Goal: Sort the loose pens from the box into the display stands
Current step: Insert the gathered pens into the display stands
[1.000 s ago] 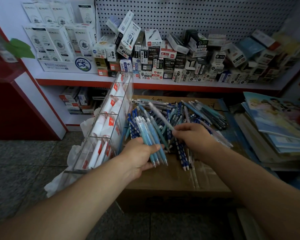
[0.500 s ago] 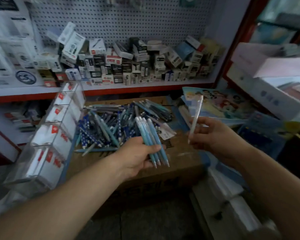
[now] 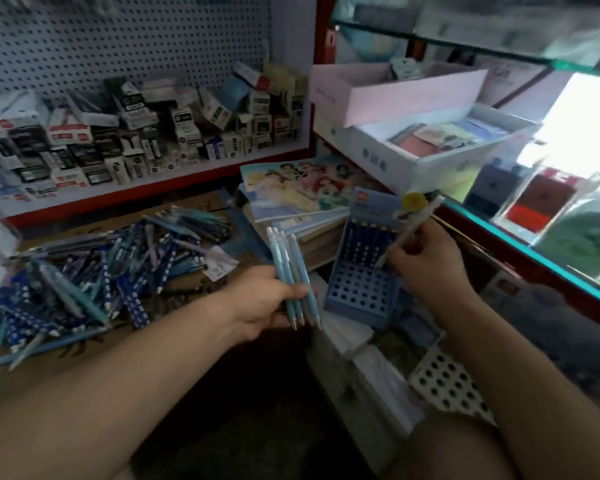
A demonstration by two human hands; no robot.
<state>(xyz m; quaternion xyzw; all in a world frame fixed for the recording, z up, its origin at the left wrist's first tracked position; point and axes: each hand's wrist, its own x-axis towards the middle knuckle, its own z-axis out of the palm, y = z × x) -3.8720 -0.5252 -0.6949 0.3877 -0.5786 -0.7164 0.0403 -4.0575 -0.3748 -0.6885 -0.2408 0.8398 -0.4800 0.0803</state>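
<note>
The right hand [image 3: 426,271] pinches a single pale pen [image 3: 414,226] between the thumb and curled fingers. The pen's long axis is tilted, with the clip end high and to the right and the tip low and to the left. That tip hangs just above the blue display stand [image 3: 359,292], which stands just off the right edge of the cardboard box [image 3: 174,211] and leans back toward a stack of notebooks [image 3: 302,188]. Its rear holes look filled with dark pens and its front rows look empty. The open holes lie just below and to the left of the tip, so the move probably calls for bringing the pen nearer upright before lowering it into one. The right hand is nearer the stand. The left hand [image 3: 257,303] hangs off the stand's left side, its fingers wrapped round a bundle of light-blue pens [image 3: 286,261] with the tips pointing down. The remaining loose pens [image 3: 94,275] lie heaped across the left and middle of the box top, well apart from the stand.
</note>
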